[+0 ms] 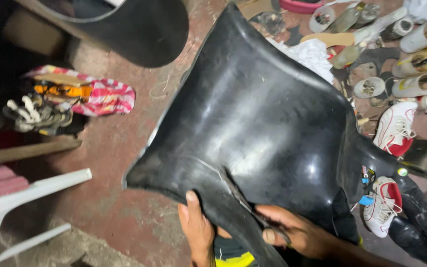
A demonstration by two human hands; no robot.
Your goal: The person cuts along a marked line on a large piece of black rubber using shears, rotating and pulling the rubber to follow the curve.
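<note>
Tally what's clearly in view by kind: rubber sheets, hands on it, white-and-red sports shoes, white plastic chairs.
Black rubber sheet: 1
Hands gripping its lower edge, left hand and right hand: 2
White-and-red sports shoes: 2
White plastic chair: 1
Total: 6

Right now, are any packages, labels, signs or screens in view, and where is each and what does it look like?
Striped bag: on the floor at left, soft and crumpled, pink, red and white, with orange items at its open end.
Small tags: right of the black rubber sheet, beside a white and red shoe; tiny, multicoloured.
No signs or screens in view.
</note>
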